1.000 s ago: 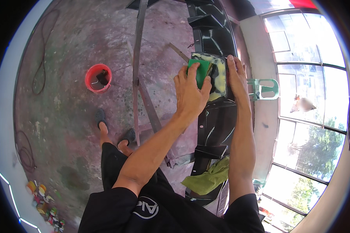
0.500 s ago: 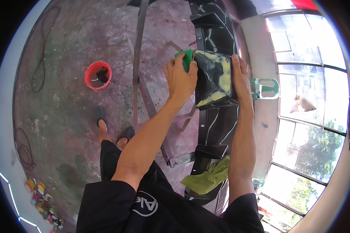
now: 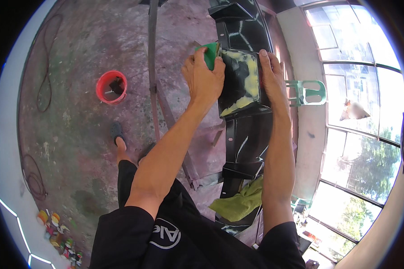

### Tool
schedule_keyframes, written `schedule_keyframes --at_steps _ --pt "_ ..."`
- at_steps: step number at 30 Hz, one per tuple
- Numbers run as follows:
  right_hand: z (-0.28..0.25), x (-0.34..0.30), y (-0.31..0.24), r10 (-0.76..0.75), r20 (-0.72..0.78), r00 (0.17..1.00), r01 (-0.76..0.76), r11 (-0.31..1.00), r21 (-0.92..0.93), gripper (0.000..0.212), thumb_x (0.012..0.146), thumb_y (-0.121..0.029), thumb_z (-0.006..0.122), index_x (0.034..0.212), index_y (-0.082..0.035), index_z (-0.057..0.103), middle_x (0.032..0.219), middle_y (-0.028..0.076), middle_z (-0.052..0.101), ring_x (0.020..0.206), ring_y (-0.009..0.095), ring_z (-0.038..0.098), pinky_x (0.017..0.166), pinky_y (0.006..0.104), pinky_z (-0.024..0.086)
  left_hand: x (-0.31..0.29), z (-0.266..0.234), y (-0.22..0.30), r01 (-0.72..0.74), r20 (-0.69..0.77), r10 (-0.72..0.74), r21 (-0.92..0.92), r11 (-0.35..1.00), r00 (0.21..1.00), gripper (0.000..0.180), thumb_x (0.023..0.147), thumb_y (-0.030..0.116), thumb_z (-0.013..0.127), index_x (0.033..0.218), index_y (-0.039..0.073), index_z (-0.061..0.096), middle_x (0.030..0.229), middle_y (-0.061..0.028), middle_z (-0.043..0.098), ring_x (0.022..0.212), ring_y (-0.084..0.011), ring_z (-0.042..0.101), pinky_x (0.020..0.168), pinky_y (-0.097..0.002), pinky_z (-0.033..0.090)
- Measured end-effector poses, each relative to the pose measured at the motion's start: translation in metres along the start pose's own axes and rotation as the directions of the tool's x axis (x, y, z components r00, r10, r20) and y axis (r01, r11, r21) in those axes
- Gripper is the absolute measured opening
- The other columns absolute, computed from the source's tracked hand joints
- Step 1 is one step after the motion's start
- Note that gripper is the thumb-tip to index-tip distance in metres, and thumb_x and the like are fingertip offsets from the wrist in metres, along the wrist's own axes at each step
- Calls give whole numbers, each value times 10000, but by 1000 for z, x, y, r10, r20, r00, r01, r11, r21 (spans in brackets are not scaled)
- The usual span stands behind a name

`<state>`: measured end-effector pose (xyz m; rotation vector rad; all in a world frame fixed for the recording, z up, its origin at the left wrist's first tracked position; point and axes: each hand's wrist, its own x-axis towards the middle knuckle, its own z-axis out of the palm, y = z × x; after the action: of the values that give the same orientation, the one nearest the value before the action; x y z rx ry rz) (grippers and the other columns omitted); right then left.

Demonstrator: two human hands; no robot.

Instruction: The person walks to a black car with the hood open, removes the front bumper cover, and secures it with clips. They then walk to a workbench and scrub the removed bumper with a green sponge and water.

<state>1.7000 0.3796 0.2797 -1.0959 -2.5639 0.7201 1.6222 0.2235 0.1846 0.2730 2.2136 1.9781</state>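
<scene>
Green block [image 3: 209, 54] in left hand [image 3: 204, 76], against black panel [image 3: 243, 83].

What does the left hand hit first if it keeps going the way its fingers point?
The left hand grips a green sanding block on the black bumper panel's left edge. Fingers point up-frame, so it likely runs further along that same panel; depth is unclear.

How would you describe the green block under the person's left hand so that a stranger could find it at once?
Start at the long glossy black panel running up the middle right. Near its top lies a pale yellow filler patch; at that patch's left edge, the left hand presses the green block. It is bright green, unlike the duller yellow-green rag lower down.
</scene>
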Motion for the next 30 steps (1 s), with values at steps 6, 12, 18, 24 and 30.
schedule_keyframes --at_steps 6,12,18,24,30 --pt "2 7 13 11 19 1000 -11 1000 -12 827 952 -829 540 1400 -147 673 1594 163 542 1605 516 208 1298 590 171 -3 0 2 -23 12 23 -2 1000 1000 548 965 262 695 1431 12 555 1376 -300 539 1263 -483 486 1111 -553 392" --pt "-1 -1 4 10 2 1000 -10 1000 22 817 958 -821 542 1407 -151 670 1583 165 555 1608 523 188 1296 588 174 -36 5 9 -81 -15 82 20 996 997 521 974 274 686 1417 25 570 1352 -303 557 1247 -485 500 1095 -560 408" --pt "1 -1 -5 39 16 999 -40 998 45 803 963 -818 540 1412 -164 668 1572 194 559 1616 520 164 1292 588 180 -14 2 -5 -56 -32 58 51 997 998 546 976 291 688 1437 30 556 1353 -305 559 1238 -479 509 1095 -564 406" --pt "2 2 2 21 4 1000 -21 999 43 774 966 -815 538 1395 -185 675 1555 233 564 1620 512 159 1291 587 180 4 -4 -11 30 21 -30 30 999 999 540 970 283 697 1431 31 572 1388 -302 548 1286 -467 494 1110 -538 403" --pt "3 3 6 55 28 998 -56 998 32 789 955 -835 531 1393 -196 678 1566 230 554 1605 525 201 1285 599 190 -28 -7 14 -138 57 138 -11 990 989 526 982 300 702 1421 30 593 1418 -271 569 1329 -437 507 1131 -506 415"
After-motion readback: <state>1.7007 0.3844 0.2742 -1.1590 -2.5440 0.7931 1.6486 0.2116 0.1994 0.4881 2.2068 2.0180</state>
